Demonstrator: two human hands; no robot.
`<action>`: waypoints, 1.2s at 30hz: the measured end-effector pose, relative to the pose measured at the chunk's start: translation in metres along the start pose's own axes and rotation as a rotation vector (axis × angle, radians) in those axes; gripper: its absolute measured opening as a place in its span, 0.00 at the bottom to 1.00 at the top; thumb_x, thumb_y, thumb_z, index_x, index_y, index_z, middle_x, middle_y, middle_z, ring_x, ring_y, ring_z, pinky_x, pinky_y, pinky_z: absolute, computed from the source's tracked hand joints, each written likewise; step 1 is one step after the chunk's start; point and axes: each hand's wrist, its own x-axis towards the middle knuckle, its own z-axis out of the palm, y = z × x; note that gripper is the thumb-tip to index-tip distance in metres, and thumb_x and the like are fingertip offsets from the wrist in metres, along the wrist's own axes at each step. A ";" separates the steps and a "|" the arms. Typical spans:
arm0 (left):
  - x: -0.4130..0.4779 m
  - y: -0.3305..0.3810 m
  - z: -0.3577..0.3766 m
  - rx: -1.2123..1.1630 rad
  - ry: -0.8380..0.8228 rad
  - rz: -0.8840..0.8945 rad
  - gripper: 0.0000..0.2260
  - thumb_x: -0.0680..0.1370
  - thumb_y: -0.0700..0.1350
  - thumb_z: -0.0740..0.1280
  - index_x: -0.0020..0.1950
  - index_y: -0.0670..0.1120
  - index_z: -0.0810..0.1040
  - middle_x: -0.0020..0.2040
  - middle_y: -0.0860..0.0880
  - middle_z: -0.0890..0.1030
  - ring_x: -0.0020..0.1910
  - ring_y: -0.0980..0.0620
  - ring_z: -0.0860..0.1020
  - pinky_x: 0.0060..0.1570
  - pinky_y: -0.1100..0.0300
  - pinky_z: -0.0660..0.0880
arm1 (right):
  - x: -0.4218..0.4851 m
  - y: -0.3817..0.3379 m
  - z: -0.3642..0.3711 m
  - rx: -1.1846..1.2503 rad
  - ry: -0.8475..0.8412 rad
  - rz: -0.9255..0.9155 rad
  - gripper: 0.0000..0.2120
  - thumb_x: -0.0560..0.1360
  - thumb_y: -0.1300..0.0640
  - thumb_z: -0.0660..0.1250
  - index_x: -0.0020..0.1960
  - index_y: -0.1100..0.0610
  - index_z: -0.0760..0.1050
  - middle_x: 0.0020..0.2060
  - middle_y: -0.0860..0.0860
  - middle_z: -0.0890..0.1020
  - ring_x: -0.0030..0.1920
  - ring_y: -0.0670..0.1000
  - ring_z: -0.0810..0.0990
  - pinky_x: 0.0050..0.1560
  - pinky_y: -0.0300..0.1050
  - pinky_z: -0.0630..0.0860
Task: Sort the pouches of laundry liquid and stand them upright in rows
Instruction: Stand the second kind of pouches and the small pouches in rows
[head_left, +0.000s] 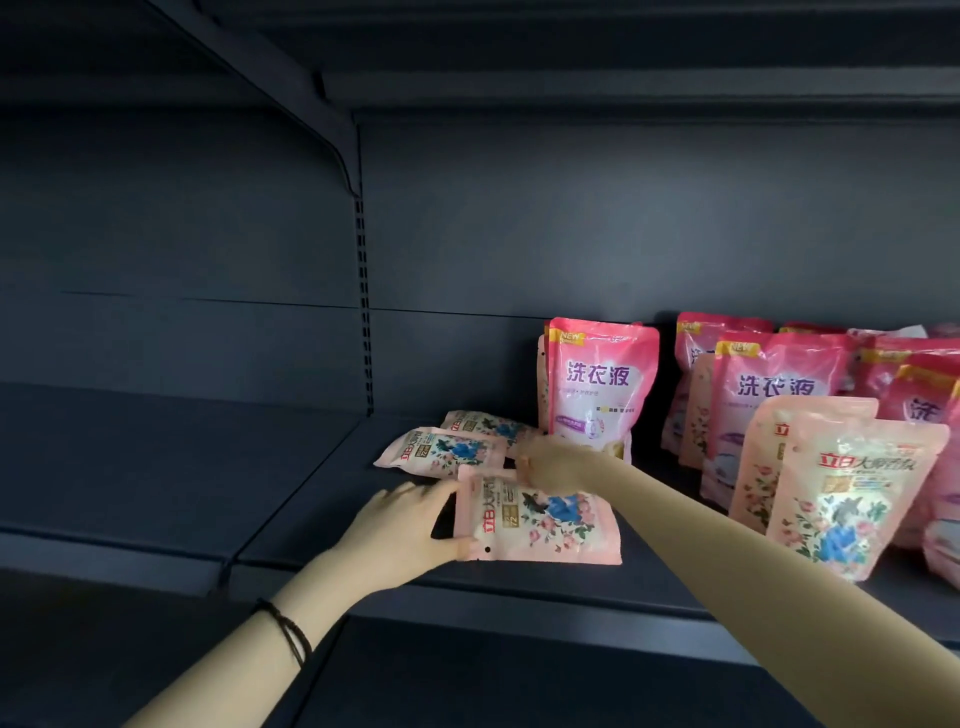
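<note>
Front of the dark grey metal shelf (311, 493): a pale pink floral plastic pouch (545, 519) lies with its long axis running left to right, sealed top edge to the left, printed face up.

The left hand (410, 525) grips that top edge, fingers curled over it. The right hand (553, 462) pinches the far long edge near the top corner.

Two more flat floral pouches lie behind, one nearer (441, 452) and one farther (488, 425), tops also leftward, making three on their sides.

At the right, two upright floral pouches stand, one in front (852, 499) and one behind it (763, 457).

Hot-pink upright pouches (597, 384) with purple lettering stand along the back; they overlap, so their number cannot be told.

A dark cord bracelet (288, 629) circles the left wrist.
</note>
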 end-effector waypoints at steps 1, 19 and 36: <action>-0.001 0.000 0.000 -0.075 0.035 -0.015 0.35 0.72 0.68 0.62 0.75 0.60 0.55 0.66 0.55 0.74 0.63 0.53 0.73 0.59 0.55 0.70 | -0.003 0.005 -0.003 0.075 0.070 -0.023 0.14 0.82 0.57 0.54 0.58 0.65 0.72 0.48 0.57 0.76 0.44 0.51 0.72 0.43 0.40 0.70; 0.080 0.122 0.024 -1.217 0.398 -0.196 0.06 0.78 0.41 0.67 0.54 0.46 0.75 0.51 0.45 0.83 0.47 0.52 0.82 0.43 0.57 0.80 | -0.058 0.079 0.049 1.470 0.846 0.135 0.06 0.82 0.61 0.56 0.48 0.53 0.68 0.45 0.51 0.77 0.44 0.48 0.79 0.40 0.42 0.78; 0.072 -0.028 -0.063 0.071 0.043 0.028 0.14 0.77 0.63 0.60 0.60 0.61 0.73 0.51 0.57 0.77 0.48 0.56 0.76 0.37 0.59 0.72 | -0.050 0.009 -0.042 -0.032 0.731 -0.410 0.13 0.78 0.55 0.62 0.61 0.52 0.71 0.55 0.48 0.74 0.45 0.49 0.74 0.41 0.48 0.74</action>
